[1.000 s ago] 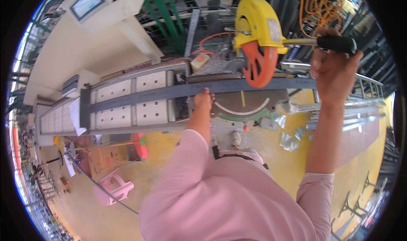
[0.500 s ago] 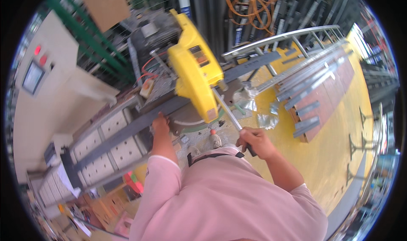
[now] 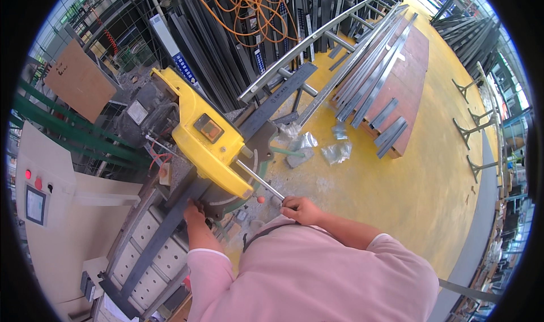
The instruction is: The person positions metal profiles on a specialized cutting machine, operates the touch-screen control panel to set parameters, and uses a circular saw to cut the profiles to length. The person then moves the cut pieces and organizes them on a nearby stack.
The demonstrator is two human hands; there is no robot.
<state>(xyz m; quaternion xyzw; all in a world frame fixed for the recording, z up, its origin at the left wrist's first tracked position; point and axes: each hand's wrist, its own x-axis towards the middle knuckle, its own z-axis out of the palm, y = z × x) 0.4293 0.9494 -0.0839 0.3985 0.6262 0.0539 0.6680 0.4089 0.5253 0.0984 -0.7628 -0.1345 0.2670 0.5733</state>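
above yellow flooring [image 3: 362, 208], the right hand [image 3: 301, 210] clasped a silver metal lever [image 3: 260, 181]; a long grey bar [image 3: 154, 245] touched the left hand [image 3: 194, 211], grip unclear.

dark bar [image 3: 154, 245] partly behind yellow guard [image 3: 198, 147], lever [image 3: 258, 178] tip inside right hand [image 3: 303, 210]

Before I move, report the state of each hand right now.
Left hand: at the dark grey metal bar; gripping or just touching cannot be told.
Right hand: closed, holding the cut-off saw lever.
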